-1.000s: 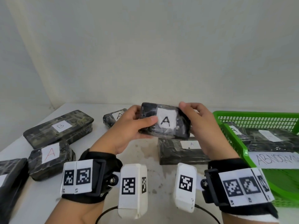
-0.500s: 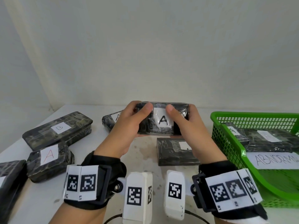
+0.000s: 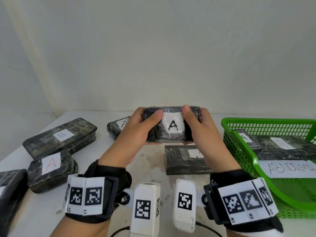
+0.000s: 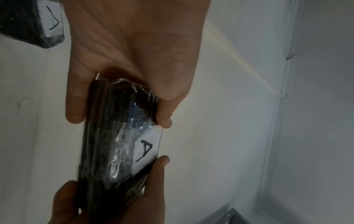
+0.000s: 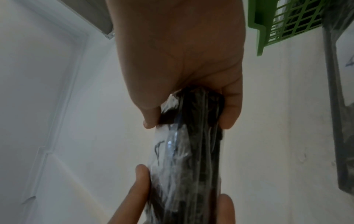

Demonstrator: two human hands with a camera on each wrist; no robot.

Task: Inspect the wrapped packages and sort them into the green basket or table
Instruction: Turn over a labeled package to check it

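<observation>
A small black package wrapped in clear film, with a white label marked A (image 3: 172,126), is held up above the table in both hands. My left hand (image 3: 136,134) grips its left end, thumb on the front face beside the label. My right hand (image 3: 203,132) grips the right end the same way. The left wrist view shows the package (image 4: 118,136) from its end, label facing right. In the right wrist view the package (image 5: 191,151) appears edge-on. The green basket (image 3: 242,156) stands at the right and holds two wrapped packages (image 3: 280,146).
A paper marked ABNORMAL (image 3: 289,168) lies in the basket. On the table (image 3: 148,161) lie a long package marked B (image 3: 59,137), a package with a red A (image 3: 51,170), one behind my left hand (image 3: 116,129), one under my hands (image 3: 184,159), and a dark one at the left edge (image 3: 10,190).
The package has turned from tilted to level and upright, its label now facing me. Both thumbs came onto the front face, and the hands lifted slightly.
</observation>
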